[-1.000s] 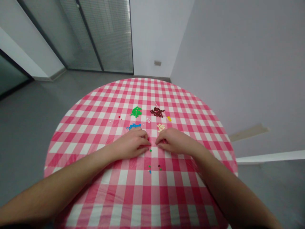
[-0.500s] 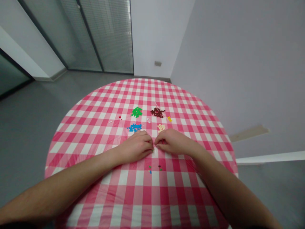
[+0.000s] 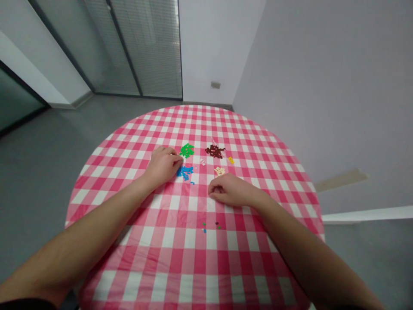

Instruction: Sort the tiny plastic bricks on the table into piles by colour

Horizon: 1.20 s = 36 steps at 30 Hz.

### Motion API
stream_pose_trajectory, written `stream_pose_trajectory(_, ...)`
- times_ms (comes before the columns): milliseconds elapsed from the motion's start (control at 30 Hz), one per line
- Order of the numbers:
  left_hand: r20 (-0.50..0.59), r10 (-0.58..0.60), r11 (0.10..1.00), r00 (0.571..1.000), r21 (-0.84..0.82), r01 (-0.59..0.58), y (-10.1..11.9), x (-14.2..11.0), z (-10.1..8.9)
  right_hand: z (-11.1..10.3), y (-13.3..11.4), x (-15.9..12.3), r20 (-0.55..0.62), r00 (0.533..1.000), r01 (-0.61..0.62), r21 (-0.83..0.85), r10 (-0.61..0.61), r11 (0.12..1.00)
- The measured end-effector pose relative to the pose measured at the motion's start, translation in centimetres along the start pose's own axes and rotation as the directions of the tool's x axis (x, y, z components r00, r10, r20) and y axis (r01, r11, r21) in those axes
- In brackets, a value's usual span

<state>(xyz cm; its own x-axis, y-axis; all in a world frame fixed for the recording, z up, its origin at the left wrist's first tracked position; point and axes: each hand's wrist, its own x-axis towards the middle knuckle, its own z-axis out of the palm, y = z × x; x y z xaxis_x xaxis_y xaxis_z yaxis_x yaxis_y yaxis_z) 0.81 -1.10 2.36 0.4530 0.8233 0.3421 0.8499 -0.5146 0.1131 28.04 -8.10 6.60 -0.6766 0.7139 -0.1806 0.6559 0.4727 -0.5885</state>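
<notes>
My left hand [image 3: 164, 165] is by the left side of two small piles, a green pile of little building bricks [image 3: 187, 150] and a blue pile of bricks [image 3: 185, 172]. Its fingers are bent together, and anything they pinch is too small to make out. My right hand [image 3: 230, 189] rests on the cloth just nearer than the cream pieces [image 3: 220, 171]. Thumb and fingertips meet in a pinch there, with whatever lies between them hidden. A dark brown pile [image 3: 215, 150] sits beyond, with yellow pieces [image 3: 231, 160] to its right.
A red-and-white checked cloth [image 3: 180, 267] covers the round table. Several tiny loose pieces, including a green one [image 3: 204, 224] and a blue one [image 3: 204, 231], lie nearer to me. White pieces [image 3: 203, 162] sit among the piles. A wall [image 3: 338, 107] stands to the right.
My left hand has moved away from the right hand, leftward and farther out, to the green and blue piles. The right hand stays nearly in place, still pinched.
</notes>
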Motion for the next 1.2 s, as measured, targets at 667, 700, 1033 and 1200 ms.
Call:
stream_pose_trajectory(667,0.066,0.002,0.999,0.998,-0.046,0.001,1.7,-0.8,-0.7,-0.4,-2.1,-1.1,0.332,0.941,0.036,0.092,-0.065,0.995)
stream_pose_trajectory(700,0.072,0.001,0.999,0.997,-0.05,0.003,1.7,-0.8,-0.7,-0.3,-2.2,-1.1,0.35,0.934,0.041,0.081,-0.067,0.996)
stream_pose_trajectory(1033,0.01,-0.043,0.996,0.999,-0.078,0.044,2.0,-0.8,-1.2,0.0,-4.0,-1.3,0.368,0.93,0.061,-0.114,-0.015,0.992)
stream_pose_trajectory(1200,0.012,-0.106,0.99,0.994,-0.087,0.106,1.5,-1.0,-1.9,0.0,-3.5,-1.2,0.278,0.958,0.096,-0.079,-0.071,0.992)
